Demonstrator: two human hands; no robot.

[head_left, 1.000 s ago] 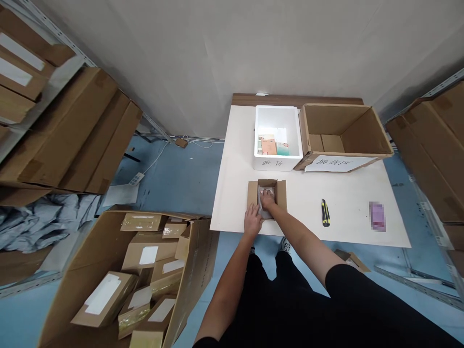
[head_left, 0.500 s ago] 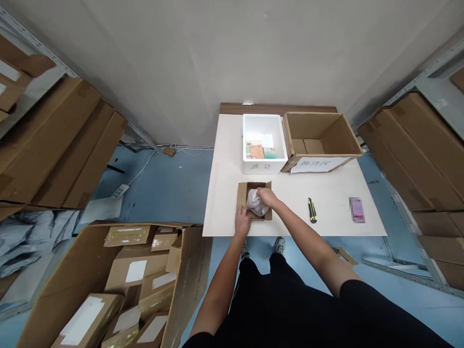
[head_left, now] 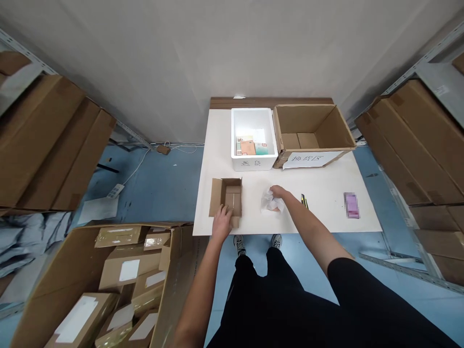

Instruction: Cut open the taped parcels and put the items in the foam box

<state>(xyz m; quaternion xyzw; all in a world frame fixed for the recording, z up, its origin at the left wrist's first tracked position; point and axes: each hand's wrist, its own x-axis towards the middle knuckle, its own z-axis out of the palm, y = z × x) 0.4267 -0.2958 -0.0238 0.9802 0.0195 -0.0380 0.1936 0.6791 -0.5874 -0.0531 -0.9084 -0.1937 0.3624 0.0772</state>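
A small open cardboard box (head_left: 226, 195) sits near the front left edge of the white table (head_left: 326, 193). My left hand (head_left: 222, 222) grips its near flap. My right hand (head_left: 278, 195) is closed on a crumpled white wrapped bundle (head_left: 267, 201), held just above the tabletop to the right of the small box. The inside of the small box looks empty.
A white foam box (head_left: 253, 140) with packets and a large open cardboard box (head_left: 311, 133) with a paper label stand at the back. A utility knife (head_left: 303, 200) and a purple item (head_left: 351, 205) lie right. A big carton of parcels (head_left: 108, 285) stands on the floor left.
My right hand has lifted the white bundle out of the small box and carried it right. My left hand has slid the box toward the left edge.
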